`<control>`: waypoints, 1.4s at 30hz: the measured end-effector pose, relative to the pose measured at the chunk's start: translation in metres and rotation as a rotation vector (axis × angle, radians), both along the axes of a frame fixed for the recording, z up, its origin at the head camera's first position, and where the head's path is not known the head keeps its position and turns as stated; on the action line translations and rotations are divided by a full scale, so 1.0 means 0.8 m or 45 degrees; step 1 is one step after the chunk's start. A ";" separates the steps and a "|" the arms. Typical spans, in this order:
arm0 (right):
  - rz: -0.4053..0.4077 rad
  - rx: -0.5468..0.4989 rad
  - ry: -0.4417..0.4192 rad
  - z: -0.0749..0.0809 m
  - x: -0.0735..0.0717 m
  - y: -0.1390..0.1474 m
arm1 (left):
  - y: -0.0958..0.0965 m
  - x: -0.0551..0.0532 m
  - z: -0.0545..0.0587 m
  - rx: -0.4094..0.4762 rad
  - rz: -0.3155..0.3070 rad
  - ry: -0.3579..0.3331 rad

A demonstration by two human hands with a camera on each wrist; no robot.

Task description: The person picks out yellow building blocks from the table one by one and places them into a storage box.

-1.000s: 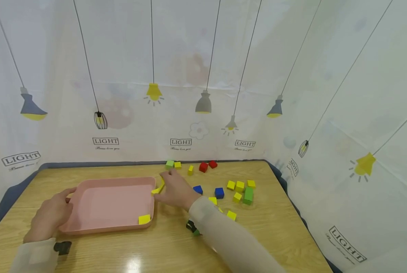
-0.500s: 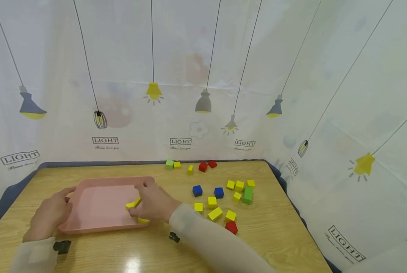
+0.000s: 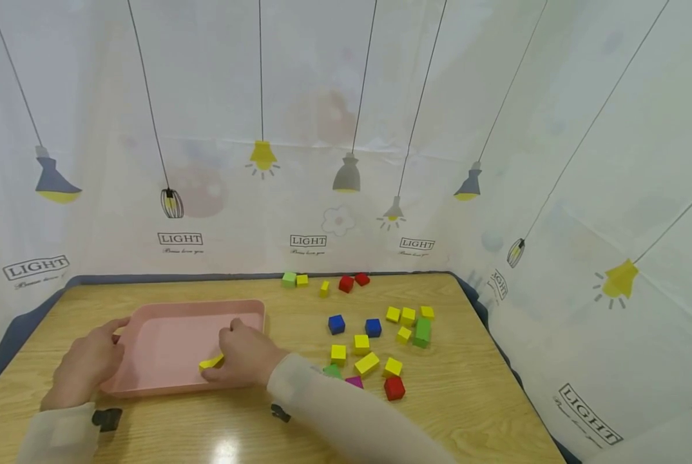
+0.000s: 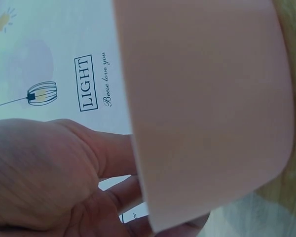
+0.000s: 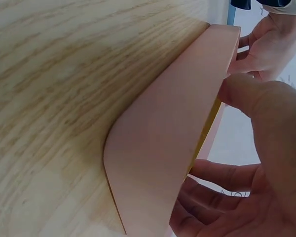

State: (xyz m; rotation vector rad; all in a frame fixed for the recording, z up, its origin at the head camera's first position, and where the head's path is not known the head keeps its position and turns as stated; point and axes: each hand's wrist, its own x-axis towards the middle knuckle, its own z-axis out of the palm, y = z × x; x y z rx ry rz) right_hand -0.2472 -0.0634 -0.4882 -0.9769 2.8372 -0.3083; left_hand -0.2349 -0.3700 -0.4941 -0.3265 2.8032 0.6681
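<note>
Right grip (image 3: 246, 353): part-closed, pinching yellow block (image 3: 209, 364) | block: within pink tray (image 3: 166, 341), toward near edge | left grip (image 3: 87, 362): pinching tray's left edge | handling: likely light, stiff; take opposite faces

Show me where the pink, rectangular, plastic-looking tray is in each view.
Head: the pink tray is in the lower half, left of centre.
Left wrist: the pink tray shows its outer wall across the centre and right.
Right wrist: the pink tray slants from bottom centre to upper right.
Shared landmark: the left hand, lower left in the head and left wrist views, upper right in the right wrist view.
</note>
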 end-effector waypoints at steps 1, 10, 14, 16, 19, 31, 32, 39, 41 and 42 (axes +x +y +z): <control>-0.004 0.014 0.006 0.000 0.001 -0.002 | 0.000 0.000 0.000 0.001 -0.002 -0.001; -0.007 0.000 0.017 -0.001 0.006 0.003 | 0.008 0.003 -0.001 0.016 0.023 -0.012; 0.088 -0.042 0.038 -0.003 0.005 0.010 | 0.009 0.004 -0.001 0.015 0.026 -0.009; 0.129 -0.061 0.033 -0.004 0.005 0.013 | 0.008 0.004 0.000 0.014 0.015 -0.005; 0.163 -0.075 0.011 -0.003 0.005 0.017 | 0.007 0.004 0.001 0.011 0.007 0.000; 0.077 -0.123 -0.017 0.019 0.005 0.051 | 0.009 0.008 0.004 0.003 0.033 -0.010; 0.061 -0.128 -0.032 0.021 0.005 0.054 | 0.009 0.008 0.005 0.003 0.036 -0.011; 0.004 -0.145 -0.016 0.031 0.007 0.082 | 0.008 0.007 0.002 -0.001 0.046 -0.017; -0.008 -0.161 -0.007 0.032 0.007 0.091 | 0.007 0.007 0.001 -0.004 0.034 -0.007; -0.013 -0.168 0.001 0.033 0.007 0.097 | 0.007 0.007 0.000 -0.003 0.029 -0.007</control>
